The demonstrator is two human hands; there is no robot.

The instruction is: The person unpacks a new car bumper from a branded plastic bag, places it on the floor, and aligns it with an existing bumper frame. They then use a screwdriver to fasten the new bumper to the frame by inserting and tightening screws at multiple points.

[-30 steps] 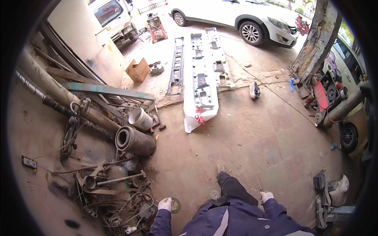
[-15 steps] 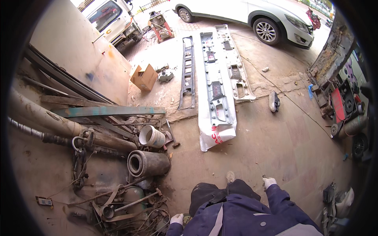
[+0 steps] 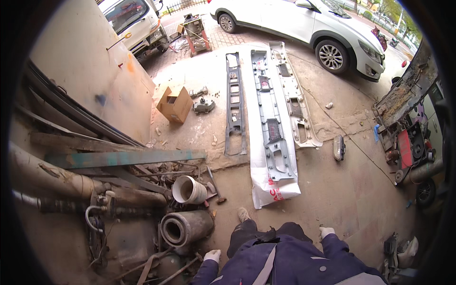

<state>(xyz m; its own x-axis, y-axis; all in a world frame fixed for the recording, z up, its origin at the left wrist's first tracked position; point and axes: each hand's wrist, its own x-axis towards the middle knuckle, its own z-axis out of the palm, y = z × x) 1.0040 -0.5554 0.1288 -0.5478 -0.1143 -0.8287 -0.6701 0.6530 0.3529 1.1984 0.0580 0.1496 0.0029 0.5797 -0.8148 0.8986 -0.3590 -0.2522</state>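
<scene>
My left hand [image 3: 213, 255] hangs low beside my body in a pale glove, its fingers curled, with nothing visible in them. On the other side, my right hand [image 3: 326, 232], also gloved, has its fingers drawn together. A small dark tip shows at them, too small to name. Ahead on the floor lie three long slotted vehicle panels: a dark one [image 3: 234, 111], a grey one [image 3: 273, 137] on a white sheet with red print [image 3: 261, 194], and a cream one [image 3: 298, 108]. Both hands are apart from them.
On the left are a white bucket [image 3: 189, 190], a hammer [image 3: 216, 186], a hollow cylinder [image 3: 192, 227] and a greenish metal beam [image 3: 128, 158]. A cardboard box [image 3: 174, 105] stands beyond. A lamp unit [image 3: 339, 147] and a cable lie right. A white car [image 3: 285, 21] is parked ahead.
The panels, bucket and cylinder now appear lower and nearer as I step forward. A shoe shows farther left than before. Both hands stay low at my sides.
</scene>
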